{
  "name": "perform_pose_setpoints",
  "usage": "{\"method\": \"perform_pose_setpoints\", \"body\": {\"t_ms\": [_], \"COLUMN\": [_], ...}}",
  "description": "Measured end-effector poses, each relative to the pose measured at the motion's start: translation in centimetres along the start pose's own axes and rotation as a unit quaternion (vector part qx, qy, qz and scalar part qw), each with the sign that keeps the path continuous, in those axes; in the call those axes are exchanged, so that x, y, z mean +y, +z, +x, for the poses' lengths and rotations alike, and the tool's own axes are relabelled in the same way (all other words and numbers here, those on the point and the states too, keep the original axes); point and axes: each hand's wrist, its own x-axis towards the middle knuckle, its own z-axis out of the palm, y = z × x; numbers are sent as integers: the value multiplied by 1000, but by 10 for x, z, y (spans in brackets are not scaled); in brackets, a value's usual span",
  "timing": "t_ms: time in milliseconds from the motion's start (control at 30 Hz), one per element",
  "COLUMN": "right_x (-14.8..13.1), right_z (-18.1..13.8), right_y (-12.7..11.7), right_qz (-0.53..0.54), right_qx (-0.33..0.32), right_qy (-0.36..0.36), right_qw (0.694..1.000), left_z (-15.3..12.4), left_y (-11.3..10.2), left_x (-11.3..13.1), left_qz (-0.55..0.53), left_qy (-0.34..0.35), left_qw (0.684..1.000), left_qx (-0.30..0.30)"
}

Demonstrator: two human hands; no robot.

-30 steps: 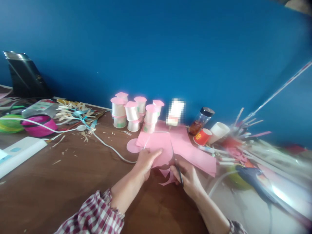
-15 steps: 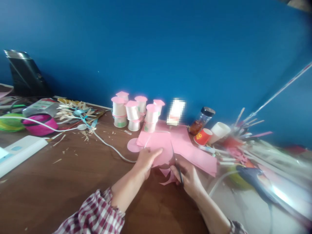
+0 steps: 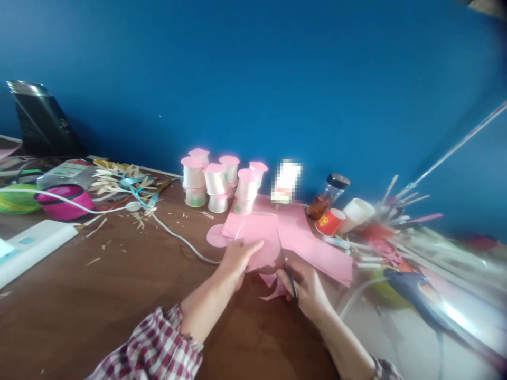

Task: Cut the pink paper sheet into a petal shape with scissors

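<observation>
My left hand (image 3: 239, 259) pinches a piece of pink paper (image 3: 264, 252), thumb on top and the other fingers underneath. My right hand (image 3: 304, 285) is closed round the dark handles of a pair of scissors (image 3: 291, 279). The blades point away from me and lie at the paper's right edge. Pink offcuts (image 3: 273, 290) curl below the paper, beside my right fingers. Larger pink sheets (image 3: 317, 248) lie flat behind both hands. To the left of the paper, a round pink piece (image 3: 217, 236) rests on the table.
Stacked white cups with pink paper tops (image 3: 216, 179) stand near the blue wall. Right of them are a dark-lidded bottle (image 3: 328, 195), a red paper cup (image 3: 330, 221) and a white cup (image 3: 358, 214). A white cable (image 3: 178, 237) crosses the table; a power strip (image 3: 39, 248) lies left.
</observation>
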Motion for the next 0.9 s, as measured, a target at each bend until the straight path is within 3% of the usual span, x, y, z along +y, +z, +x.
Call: {"method": "perform_pose_setpoints", "body": {"t_ms": [900], "right_x": [-6], "right_z": [-1], "right_y": [-2], "right_qz": [28], "right_qx": [-10], "right_qy": [14], "right_qw": [999], "left_z": [-3], "left_y": [5], "left_x": [4], "left_qz": [21], "left_qy": [10], "left_qw": [1000], "left_qx": [-1]}}
